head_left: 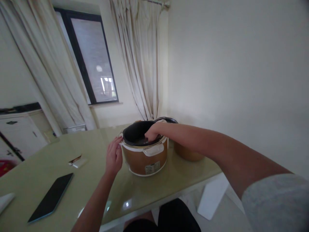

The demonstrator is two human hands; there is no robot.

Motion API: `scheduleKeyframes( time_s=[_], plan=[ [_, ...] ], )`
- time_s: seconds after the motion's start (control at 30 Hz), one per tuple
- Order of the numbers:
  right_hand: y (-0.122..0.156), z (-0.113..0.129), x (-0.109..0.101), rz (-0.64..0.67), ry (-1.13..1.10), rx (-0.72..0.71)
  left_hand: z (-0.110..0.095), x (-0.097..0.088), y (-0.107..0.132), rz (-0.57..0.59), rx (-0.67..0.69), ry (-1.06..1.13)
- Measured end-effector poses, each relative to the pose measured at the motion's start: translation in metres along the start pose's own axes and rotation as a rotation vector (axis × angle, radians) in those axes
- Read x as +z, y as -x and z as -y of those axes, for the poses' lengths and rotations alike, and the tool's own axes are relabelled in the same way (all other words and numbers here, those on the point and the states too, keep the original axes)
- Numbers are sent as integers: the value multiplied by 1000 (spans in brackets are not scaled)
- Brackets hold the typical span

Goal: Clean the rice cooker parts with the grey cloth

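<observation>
A brown and white rice cooker (145, 161) stands on the table with its top uncovered and a dark inner pot (135, 132) showing inside. At the cooker's left edge, my left hand (114, 156) grips the white rim with its fingers bent over it. My right hand (152, 131) reaches down into the pot from the right. Its fingers are curled together near the pot's inner wall; their tips and whatever they may hold are hard to make out. Behind my right forearm is a second brown, round container (189, 153) with a dark rim, partly hidden.
On the left of the glossy greenish table (91, 174) lie a dark flat tablet (51, 196) and a small packet (78, 161). A white object (6, 201) is at the left edge. A wall (236, 64) and curtain (137, 58) stand behind.
</observation>
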State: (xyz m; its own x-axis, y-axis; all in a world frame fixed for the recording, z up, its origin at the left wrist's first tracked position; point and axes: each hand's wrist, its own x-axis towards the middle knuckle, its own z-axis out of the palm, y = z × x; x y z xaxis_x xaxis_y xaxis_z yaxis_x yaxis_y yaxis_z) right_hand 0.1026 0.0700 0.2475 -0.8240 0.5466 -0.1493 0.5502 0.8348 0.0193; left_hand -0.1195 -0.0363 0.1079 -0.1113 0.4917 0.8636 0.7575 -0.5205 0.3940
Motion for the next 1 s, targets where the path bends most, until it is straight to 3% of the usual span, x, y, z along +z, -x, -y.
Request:
scheduleKeyframes(
  time_s=[0.07, 0.13, 0.23, 0.33, 0.37, 0.43, 0.53, 0.6, 0.7, 0.77, 0.8, 0.9, 1.0],
  plan=[
    [12, 8, -22, 62, -67, -64, -6, -7, -4, 30, -89, 66],
    [28, 9, -46, 23, -170, -145, -17, -15, -11, 66, -189, 107],
    [52, 9, -75, -319, -444, -254, -49, -22, -27, 81, -238, 78],
    [63, 25, -85, -624, -903, -330, -98, -16, -52, 58, -43, 95],
    [64, 35, -85, -651, -1063, -338, -114, -11, -62, 44, 20, 132],
    [65, 53, -84, -584, -1283, -331, -141, -2, -83, -32, 80, 176],
    [77, 58, -85, -439, -1263, -249, -152, -3, -107, -198, 88, 144],
    [97, 38, -84, -465, -1057, -135, -141, -23, -114, -270, 103, 22],
    [144, -16, -63, -499, -568, 38, -105, -73, -111, -456, 64, -195],
    [177, -51, -32, -437, -342, 214, -69, -102, -97, -478, -36, -293],
    [192, -65, -13, -370, -274, 292, -49, -111, -86, -399, -117, -342],
    [222, -83, 48, -195, -120, 331, 13, -112, -35, -262, -250, -428],
    [233, -76, 95, -39, -5, 415, 60, -83, 27, -54, -251, -453]
  ],
)
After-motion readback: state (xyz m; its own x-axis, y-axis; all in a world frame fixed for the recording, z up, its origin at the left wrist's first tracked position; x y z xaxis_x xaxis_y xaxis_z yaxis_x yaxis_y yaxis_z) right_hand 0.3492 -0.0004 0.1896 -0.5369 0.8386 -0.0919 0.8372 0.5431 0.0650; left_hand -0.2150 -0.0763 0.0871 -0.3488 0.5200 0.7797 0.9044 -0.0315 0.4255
